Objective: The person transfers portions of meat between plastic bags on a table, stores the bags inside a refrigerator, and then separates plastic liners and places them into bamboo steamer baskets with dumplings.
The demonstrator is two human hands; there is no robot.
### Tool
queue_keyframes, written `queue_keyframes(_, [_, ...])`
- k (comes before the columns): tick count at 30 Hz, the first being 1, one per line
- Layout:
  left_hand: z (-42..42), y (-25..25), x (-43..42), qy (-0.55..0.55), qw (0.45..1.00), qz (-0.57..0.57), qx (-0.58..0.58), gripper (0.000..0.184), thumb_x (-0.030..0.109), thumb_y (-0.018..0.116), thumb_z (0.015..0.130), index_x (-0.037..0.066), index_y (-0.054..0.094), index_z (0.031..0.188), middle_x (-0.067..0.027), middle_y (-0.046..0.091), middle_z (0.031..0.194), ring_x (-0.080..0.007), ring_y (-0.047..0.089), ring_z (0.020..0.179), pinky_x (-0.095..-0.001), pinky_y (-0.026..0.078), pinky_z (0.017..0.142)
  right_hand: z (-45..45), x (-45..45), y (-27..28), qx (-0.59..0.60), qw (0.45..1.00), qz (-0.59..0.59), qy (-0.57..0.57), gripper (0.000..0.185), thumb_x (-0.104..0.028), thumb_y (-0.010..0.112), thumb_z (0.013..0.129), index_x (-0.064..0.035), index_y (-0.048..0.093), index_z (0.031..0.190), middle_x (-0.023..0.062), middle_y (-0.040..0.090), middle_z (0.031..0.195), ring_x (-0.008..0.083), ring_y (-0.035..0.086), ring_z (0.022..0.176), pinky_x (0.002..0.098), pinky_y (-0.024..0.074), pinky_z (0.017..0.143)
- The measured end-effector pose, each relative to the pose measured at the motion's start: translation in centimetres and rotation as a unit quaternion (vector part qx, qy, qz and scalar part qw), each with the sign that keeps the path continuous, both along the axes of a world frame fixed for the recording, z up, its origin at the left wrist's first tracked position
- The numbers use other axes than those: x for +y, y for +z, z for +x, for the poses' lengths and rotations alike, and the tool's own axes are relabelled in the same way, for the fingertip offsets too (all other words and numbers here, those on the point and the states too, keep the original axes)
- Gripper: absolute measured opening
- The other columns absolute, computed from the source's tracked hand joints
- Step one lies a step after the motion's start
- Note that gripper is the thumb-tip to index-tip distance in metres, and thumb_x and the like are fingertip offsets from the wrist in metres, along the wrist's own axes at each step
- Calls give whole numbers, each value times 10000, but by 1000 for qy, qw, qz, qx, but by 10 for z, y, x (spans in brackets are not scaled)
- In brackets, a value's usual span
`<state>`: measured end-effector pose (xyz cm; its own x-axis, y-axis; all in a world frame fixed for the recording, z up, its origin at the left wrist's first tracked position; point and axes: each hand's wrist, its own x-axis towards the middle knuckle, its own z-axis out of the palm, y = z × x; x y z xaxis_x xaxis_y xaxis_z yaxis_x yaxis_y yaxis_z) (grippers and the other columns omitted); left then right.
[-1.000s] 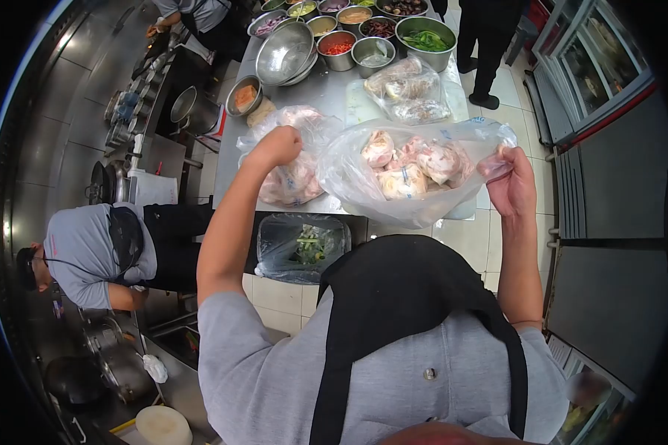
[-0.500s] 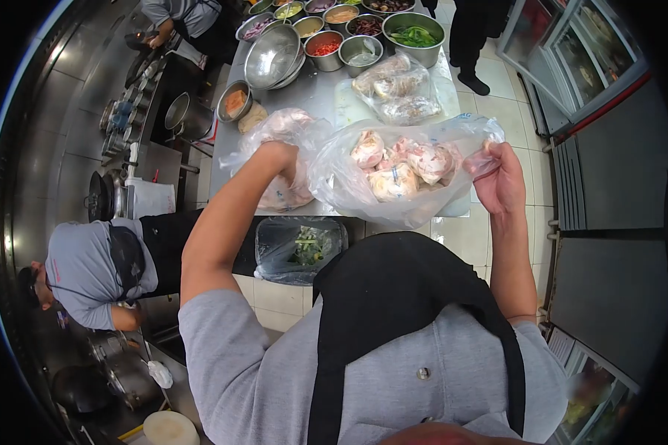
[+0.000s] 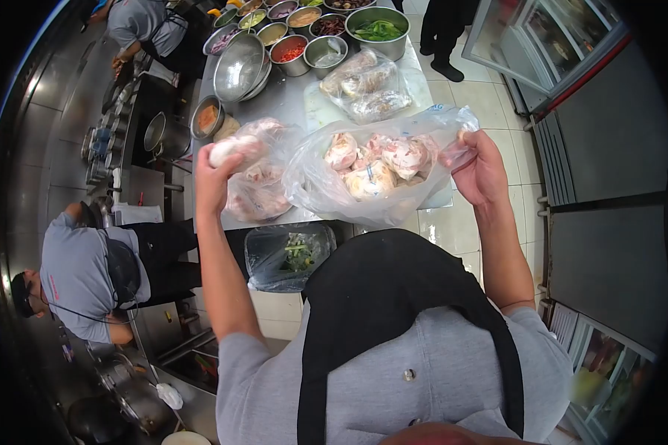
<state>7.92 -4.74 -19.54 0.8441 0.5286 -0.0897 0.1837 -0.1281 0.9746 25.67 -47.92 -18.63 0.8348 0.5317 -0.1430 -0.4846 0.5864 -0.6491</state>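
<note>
A bowl (image 3: 294,69) of red pieces (image 3: 290,53) sits near a pot (image 3: 395,49) of greens (image 3: 378,29) — glass-door fridge (image 3: 553,41) at right.

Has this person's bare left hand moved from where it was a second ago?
Yes: against the small round metal bowl with orange food, the bare left hand has shifted left, and now holds a pale pinkish lump.

- the shirt (image 3: 456,382) was soft grey, its cloth finely flecked
- a small, round, pale button (image 3: 409,375) sat on its front
- the sleeves (image 3: 239,374) were short, in the same grey
- the apron (image 3: 382,282) was plain black, its outline rounded
- black straps (image 3: 313,393) ran up from it on both sides
- left hand (image 3: 214,178) and right hand (image 3: 482,174) were bare
</note>
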Motion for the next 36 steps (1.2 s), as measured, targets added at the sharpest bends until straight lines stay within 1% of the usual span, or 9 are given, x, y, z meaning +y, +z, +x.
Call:
queue_keyframes(2, [6,28,-32,4,977,-123,-171,499,101,775,792,4,490,1190,-148,632,1145,-201,656,1024,-357,543,901,-1,2,3,2,1000,-4,-8,119,-81,493,893,-1,577,919,110,614,824,227,586,731,391,493,727])
queue_keyframes(9, [87,-22,-186,-83,974,210,-29,514,255,800,793,-36,522,1114,-166,607,1084,-249,623,986,-350,525,835,-2,-1,-4,-42,999,-7,-5,129,-86,493,895,5,574,938,99,615,852,218,581,724,395,489,721])
queue_keyframes(13, [74,-31,-166,-248,931,264,-51,297,203,734,848,17,590,1030,-153,619,1119,-248,616,999,-361,504,846,-7,-8,6,-46,999,3,-20,139,-89,491,904,3,574,968,93,626,888,203,579,725,381,480,700])
queue_keyframes(14, [67,-31,-150,-197,902,364,-123,167,156,687,875,53,629,993,-129,645,1070,-260,635,961,-364,511,816,-8,-10,10,-33,998,-24,-41,105,-112,503,923,-38,577,918,53,605,844,178,556,722,361,460,687])
queue_keyframes(17, [59,-28,-71,-83,933,346,53,170,153,651,881,37,651,1006,-151,671,998,-286,660,887,-375,521,794,-13,-8,17,-29,996,-54,-65,110,-129,506,951,-86,580,881,5,579,797,141,532,710,333,438,669])
queue_keyframes(21, [55,-53,20,-97,874,345,329,286,206,680,800,-5,668,994,-242,648,1099,-356,627,1026,-394,517,867,-13,-12,11,-43,997,-48,-46,98,-128,499,953,-81,572,908,2,578,802,133,533,710,331,440,658])
queue_keyframes(23, [47,-55,18,-202,706,590,335,422,266,709,767,6,666,1097,-252,605,1229,-371,552,1188,-422,482,956,-10,-11,9,-51,997,-46,-47,96,-129,498,954,-79,570,915,2,577,801,130,534,710,330,442,657])
queue_keyframes(27, [50,-83,15,-187,556,660,470,672,295,742,774,104,524,1381,-200,384,1504,-420,337,1394,-569,329,1064,-15,-10,9,-18,996,-53,-65,101,-92,480,916,-17,543,893,97,595,808,208,567,685,382,485,692])
queue_keyframes(36, [56,-90,26,-181,528,665,496,579,243,642,877,201,454,1423,-192,341,1506,-475,303,1380,-658,334,988,-13,-9,-1,-23,997,-40,-68,101,-106,489,925,-29,538,883,92,589,793,216,561,681,378,482,691])
